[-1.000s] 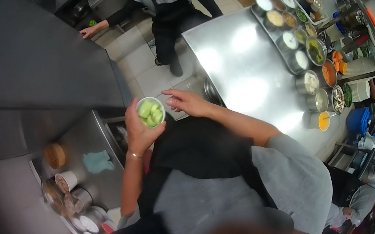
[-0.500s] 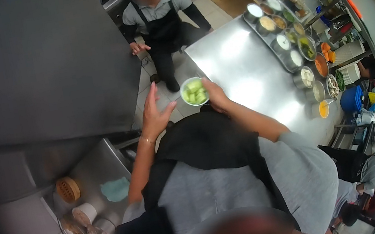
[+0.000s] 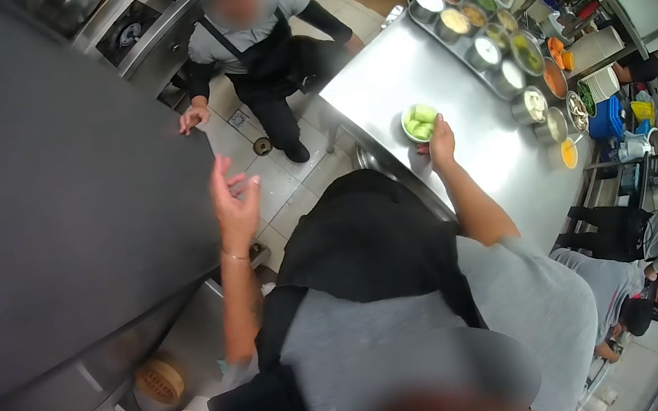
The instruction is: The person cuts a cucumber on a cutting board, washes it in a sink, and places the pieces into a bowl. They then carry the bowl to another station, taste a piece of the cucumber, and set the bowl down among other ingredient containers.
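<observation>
My right hand (image 3: 442, 141) grips a small white bowl (image 3: 409, 137) by its right side, over the near edge of the steel table (image 3: 378, 82). Inside the bowl lie pale green chunks (image 3: 421, 121) that look like cut cucumber. My left hand (image 3: 235, 204) is raised on the other side, its fingers apart and nothing in it. It is nearest to the large dark grey panel (image 3: 95, 176) on the left.
A co-worker (image 3: 258, 51) in a black apron is beyond the table's far left corner. Several metal containers (image 3: 487, 52) of ingredients line the table's far right side. A bamboo steamer (image 3: 159, 381) stands at lower left. Other people (image 3: 619, 277) are at lower right.
My right hand has carried the bowl to the right, over the table. My left hand has moved left, away from the bowl. The co-worker appears farther left in view.
</observation>
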`<state>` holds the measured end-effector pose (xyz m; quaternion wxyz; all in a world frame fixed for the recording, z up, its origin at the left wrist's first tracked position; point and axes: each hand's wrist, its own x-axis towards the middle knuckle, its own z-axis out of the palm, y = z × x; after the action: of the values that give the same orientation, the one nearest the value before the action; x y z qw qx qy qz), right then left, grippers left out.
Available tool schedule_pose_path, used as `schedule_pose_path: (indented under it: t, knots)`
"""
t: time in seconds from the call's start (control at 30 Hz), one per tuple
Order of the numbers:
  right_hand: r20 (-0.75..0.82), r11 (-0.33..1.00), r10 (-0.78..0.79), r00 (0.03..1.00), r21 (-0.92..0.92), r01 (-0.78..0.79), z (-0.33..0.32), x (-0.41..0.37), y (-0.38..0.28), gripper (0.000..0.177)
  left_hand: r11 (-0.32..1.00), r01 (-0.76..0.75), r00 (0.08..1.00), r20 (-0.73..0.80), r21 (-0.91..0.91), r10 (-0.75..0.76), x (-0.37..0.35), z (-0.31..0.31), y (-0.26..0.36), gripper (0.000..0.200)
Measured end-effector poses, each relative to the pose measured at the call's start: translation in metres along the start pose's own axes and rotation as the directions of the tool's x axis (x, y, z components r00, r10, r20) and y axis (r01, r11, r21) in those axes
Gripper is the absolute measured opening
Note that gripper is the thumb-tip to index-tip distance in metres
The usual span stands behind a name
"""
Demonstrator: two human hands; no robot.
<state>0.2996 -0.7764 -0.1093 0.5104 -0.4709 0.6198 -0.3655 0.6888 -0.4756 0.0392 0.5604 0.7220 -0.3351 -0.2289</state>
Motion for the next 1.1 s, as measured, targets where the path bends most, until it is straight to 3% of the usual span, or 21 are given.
schedule_pose_path:
  t: [0.13, 0.2, 0.27, 0.33, 0.37, 0.4, 0.47, 0.5, 0.57, 0.6, 0.67, 0.7, 0.77, 0.8, 0.83, 0.93, 1.0, 1.03, 1.07, 1.1]
  knots:
    - [-0.077, 0.997, 0.016, 0.997, -0.071, -0.022, 0.007, 0.018, -0.017, 0.062, 0.976, -0.173, 0.973, -0.132, 0.131, 0.191, 0.051, -0.028, 0.032, 0.081]
    - [-0.062, 0.988, -0.135, 0.989, -0.086, 0.129, 0.001, 0.051, 0.005, 0.061, 0.943, -0.199, 0.927, -0.261, 0.268, 0.27, 0.063, -0.044, 0.044, 0.078]
    - [-0.077, 0.981, -0.074, 0.994, -0.186, 0.059, -0.008, 0.068, 0.012, 0.064, 0.911, -0.111, 0.892, -0.364, 0.397, 0.267, 0.069, -0.062, 0.045, 0.076]
    - [-0.258, 0.85, -0.233, 0.938, -0.522, 0.067, -0.004, 0.043, -0.047, 0.064, 0.92, -0.029, 0.881, -0.424, 0.392, 0.208, 0.068, -0.08, 0.03, 0.074]
    - [-0.204, 0.869, -0.237, 0.95, -0.481, 0.113, -0.01, 0.046, -0.051, 0.076, 0.915, 0.007, 0.883, -0.433, 0.402, 0.183, 0.063, -0.083, 0.024, 0.074]
    - [-0.202, 0.87, -0.229, 0.952, -0.481, 0.107, -0.012, 0.041, -0.063, 0.076, 0.913, 0.012, 0.885, -0.43, 0.408, 0.181, 0.056, -0.082, 0.015, 0.074]
    - [0.103, 0.563, -0.462, 0.881, -0.734, 0.38, -0.007, 0.029, -0.092, 0.093, 0.82, 0.114, 0.941, -0.326, 0.561, 0.093, 0.044, -0.077, -0.006, 0.075]
    - [0.11, 0.566, -0.45, 0.886, -0.733, 0.378, -0.005, 0.021, -0.102, 0.093, 0.813, 0.123, 0.942, -0.326, 0.568, 0.085, 0.033, -0.071, -0.02, 0.075]
    - [0.305, 0.428, -0.288, 0.908, -0.807, 0.407, 0.01, 0.017, -0.124, 0.112, 0.76, 0.105, 0.991, -0.131, 0.641, -0.026, 0.024, -0.05, -0.04, 0.072]
    - [0.303, 0.433, -0.284, 0.91, -0.806, 0.403, 0.016, 0.016, -0.131, 0.112, 0.756, 0.103, 0.991, -0.128, 0.646, -0.026, 0.022, -0.037, -0.037, 0.072]
    - [0.368, 0.309, -0.143, 0.919, -0.865, 0.395, 0.022, 0.018, -0.138, 0.113, 0.867, 0.232, 0.972, -0.072, 0.442, -0.223, 0.021, -0.006, -0.031, 0.054]
    - [0.374, 0.332, -0.145, 0.916, -0.854, 0.401, 0.02, 0.023, -0.135, 0.111, 0.864, 0.234, 0.971, -0.061, 0.446, -0.231, 0.025, 0.005, -0.019, 0.054]
    - [0.365, 0.359, -0.149, 0.919, -0.846, 0.394, 0.017, 0.041, -0.124, 0.11, 0.911, 0.397, 0.899, 0.154, 0.114, -0.411, 0.047, 0.026, 0.013, 0.031]
    - [0.364, 0.387, -0.158, 0.918, -0.832, 0.397, 0.016, 0.05, -0.121, 0.109, 0.91, 0.399, 0.897, 0.157, 0.114, -0.413, 0.059, 0.039, 0.042, 0.031]
    - [0.366, 0.385, -0.155, 0.918, -0.833, 0.397, 0.014, 0.058, -0.122, 0.109, 0.955, 0.288, 0.891, 0.345, 0.073, -0.295, 0.071, 0.054, 0.081, 0.024]
    - [0.3, 0.39, -0.185, 0.936, -0.852, 0.35, 0.007, 0.084, -0.129, 0.11, 0.999, 0.043, 0.677, 0.736, -0.013, -0.02, 0.096, 0.095, 0.158, 0.016]
    - [0.302, 0.206, -0.557, 0.774, -0.852, 0.481, 0.003, 0.093, -0.138, 0.101, 0.977, -0.166, 0.469, 0.861, -0.132, 0.196, 0.108, 0.128, 0.193, 0.013]
    - [0.307, 0.213, -0.677, 0.669, -0.788, 0.578, 0.006, 0.093, -0.142, 0.086, 0.941, -0.224, 0.367, 0.873, -0.253, 0.322, 0.108, 0.148, 0.205, 0.012]
    - [0.314, 0.214, -0.671, 0.671, -0.785, 0.581, 0.015, 0.096, -0.135, 0.086, 0.908, -0.246, 0.241, 0.886, -0.34, 0.397, 0.109, 0.165, 0.221, 0.012]
    - [0.351, 0.317, -0.675, 0.649, -0.657, 0.684, 0.025, 0.096, -0.119, 0.077, 0.906, -0.164, 0.123, 0.903, -0.39, 0.411, 0.106, 0.179, 0.236, 0.013]
